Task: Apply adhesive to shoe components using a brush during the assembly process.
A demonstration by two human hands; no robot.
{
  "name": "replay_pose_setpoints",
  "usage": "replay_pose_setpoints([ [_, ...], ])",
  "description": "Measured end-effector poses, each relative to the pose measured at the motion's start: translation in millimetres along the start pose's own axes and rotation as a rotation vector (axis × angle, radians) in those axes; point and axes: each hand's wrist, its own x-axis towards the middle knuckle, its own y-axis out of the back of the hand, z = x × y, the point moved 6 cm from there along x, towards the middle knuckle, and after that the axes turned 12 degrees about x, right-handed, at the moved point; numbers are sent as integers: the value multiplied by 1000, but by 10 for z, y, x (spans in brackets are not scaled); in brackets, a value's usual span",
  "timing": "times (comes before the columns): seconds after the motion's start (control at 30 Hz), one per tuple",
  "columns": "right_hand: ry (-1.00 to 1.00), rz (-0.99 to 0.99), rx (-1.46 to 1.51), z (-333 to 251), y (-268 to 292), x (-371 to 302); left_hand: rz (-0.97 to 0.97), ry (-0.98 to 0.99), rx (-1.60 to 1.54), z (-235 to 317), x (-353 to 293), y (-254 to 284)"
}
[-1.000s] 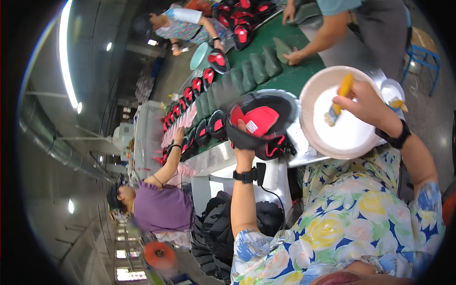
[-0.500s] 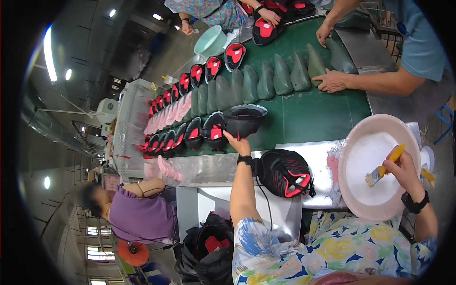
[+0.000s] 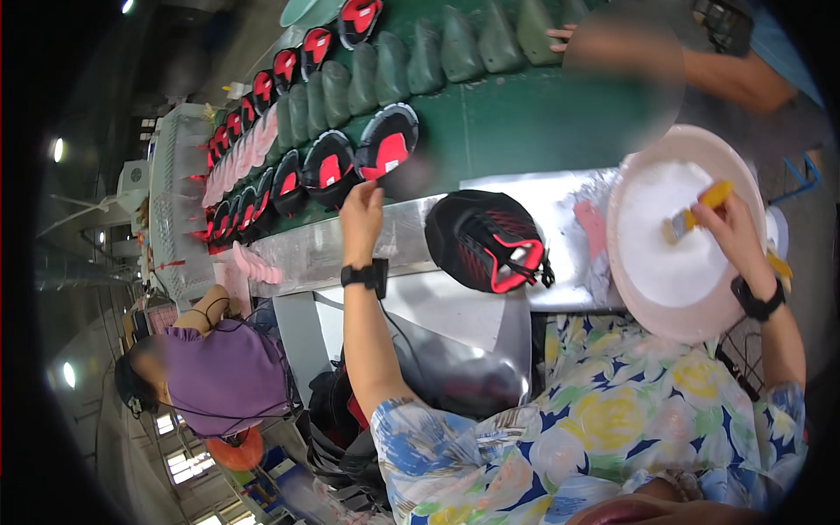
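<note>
My right hand [image 3: 733,232] grips a paintbrush [image 3: 713,197] by its yellow handle, its bristles over white paste [image 3: 665,262] in a pale pink basin [image 3: 626,289]. My left hand [image 3: 361,214] is just below a black shoe upper with a red inside [image 3: 389,144], which stands at the near end of a row on the green table. Its fingers are slightly bent and seem to hold nothing; whether the fingertips still touch the upper I cannot tell. Between my hands, a black shoe upper with red lacing [image 3: 486,241] lies on the metal ledge [image 3: 394,223].
Dark green shoe lasts [image 3: 424,61] stand in a row along the green table [image 3: 516,122], with more uppers [image 3: 317,48] beyond. A co-worker's arm [image 3: 726,79] reaches in at the far right. A person in purple [image 3: 227,376] sits at left, near a grey bin [image 3: 302,332].
My left hand has drawn back from the black upper, which now stands upright in the row. The view has shifted, and the brush remains over the basin.
</note>
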Motion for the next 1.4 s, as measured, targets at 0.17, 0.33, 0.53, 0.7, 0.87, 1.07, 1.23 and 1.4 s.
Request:
replay_pose_setpoints([
  [0.17, 120, -49, -25, 72, -311, 208, -464, -439, 85, 1634, -856, -437],
  [0.33, 184, -467, -134, -126, -1014, -42, -85, -473, 684, 1891, -1150, -708],
  [0.53, 310, -626, -481, -88, -644, -239, -136, -282, -211, 1402, -666, 223],
  [0.7, 366, -246, -232, -371, 117, -37, 2, -341, -181, 1677, -733, 782],
  [0.87, 646, -213, 32, -959, 287, -19, 99, -505, -207, 2413, -1004, 737],
  [1.07, 761, -285, 98, -1369, 316, -107, 195, -676, -301, 3010, -1203, 735],
  [1.23, 729, -81, -22, -1235, 454, -150, 305, -732, -376, 3274, -1248, 710],
  [1.4, 516, 175, 179, -930, 404, -139, 397, -777, -469, 3484, -1355, 547],
])
